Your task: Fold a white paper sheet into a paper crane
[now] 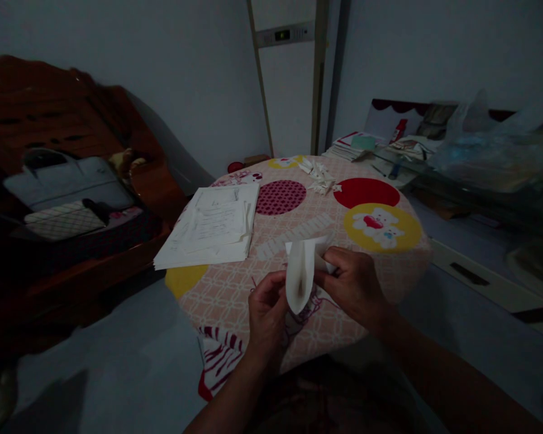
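Observation:
A folded white paper piece (301, 271) stands upright between both my hands over the near edge of a round table (389, 265) with a patterned pink cloth. My left hand (266, 308) pinches its lower left side with curled fingers. My right hand (350, 286) grips its right side, fingers closed on the fold. A stack of white sheets (212, 226) lies on the table's left part. A row of small white paper strips (294, 235) lies across the middle. A small heap of folded white paper pieces (319, 176) sits at the far side.
A dark wooden chair (72, 181) at left carries a grey bag (67, 181) and a quilted pouch (63, 220). A glass-topped desk (434, 163) at right is piled with books, papers and plastic bags. A tall white appliance (289, 78) stands against the far wall.

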The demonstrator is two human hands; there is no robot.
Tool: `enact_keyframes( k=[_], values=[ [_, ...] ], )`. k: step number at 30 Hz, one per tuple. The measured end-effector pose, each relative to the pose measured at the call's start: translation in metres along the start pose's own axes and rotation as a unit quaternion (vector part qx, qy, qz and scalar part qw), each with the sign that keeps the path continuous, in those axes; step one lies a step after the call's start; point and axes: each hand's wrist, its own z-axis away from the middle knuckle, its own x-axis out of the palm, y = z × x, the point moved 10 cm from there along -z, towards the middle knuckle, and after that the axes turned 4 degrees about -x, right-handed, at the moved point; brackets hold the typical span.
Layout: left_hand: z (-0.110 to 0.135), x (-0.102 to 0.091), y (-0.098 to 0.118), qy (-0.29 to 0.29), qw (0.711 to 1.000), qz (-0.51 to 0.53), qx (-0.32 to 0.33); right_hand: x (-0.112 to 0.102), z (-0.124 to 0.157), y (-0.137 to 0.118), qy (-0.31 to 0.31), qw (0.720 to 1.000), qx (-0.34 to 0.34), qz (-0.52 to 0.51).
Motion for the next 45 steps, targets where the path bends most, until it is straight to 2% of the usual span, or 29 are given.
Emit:
enact_keyframes(
  k=[3,11,13,17,21,23,25,27,29,32,36,38,45],
  values=[
    [-0.002,-0.003,-0.004,0.010,1.000,-0.002,-0.006,0.001,0.001,0.002,0.002,1.000,0.008,-0.008],
    [-0.003,0.000,-0.006,-0.035,0.998,0.051,-0.001,0.000,0.000,0.005,0.015,0.999,0.032,0.001],
    [-0.002,-0.002,-0.007,-0.019,0.999,0.043,0.009,0.000,0.000,0.006,0.015,0.999,0.041,-0.002],
    [-0.001,-0.012,-0.005,0.047,0.998,-0.009,0.039,0.000,-0.001,0.004,0.022,0.998,0.051,-0.013],
    [-0.005,-0.011,0.006,0.052,0.995,0.013,0.087,0.000,0.000,-0.004,-0.006,0.998,0.022,-0.061],
    [-0.010,-0.009,0.005,0.037,0.996,0.053,0.062,-0.007,0.002,-0.009,-0.014,0.996,-0.011,-0.084],
    [-0.015,-0.008,0.002,0.026,0.995,0.096,0.023,-0.023,0.004,-0.010,0.012,0.996,-0.033,-0.082],
    [-0.017,-0.006,0.000,0.009,0.991,0.132,-0.013,-0.038,0.007,-0.005,0.041,0.996,-0.028,-0.074],
    [-0.017,-0.002,-0.003,-0.010,0.986,0.162,-0.044,-0.045,0.012,0.008,0.070,0.992,0.008,-0.103],
    [-0.016,0.000,-0.008,-0.025,0.978,0.193,-0.076,-0.032,0.023,0.031,0.080,0.971,0.095,-0.206],
    [-0.016,0.001,-0.012,-0.028,0.973,0.212,-0.088,0.013,0.040,0.042,0.021,0.916,0.190,-0.352],
    [-0.016,0.003,-0.014,-0.033,0.971,0.215,-0.097,0.028,0.044,0.042,0.001,0.890,0.220,-0.398],
    [-0.013,0.008,-0.019,-0.043,0.967,0.220,-0.122,0.053,0.052,0.056,-0.001,0.812,0.270,-0.517]
  ],
)
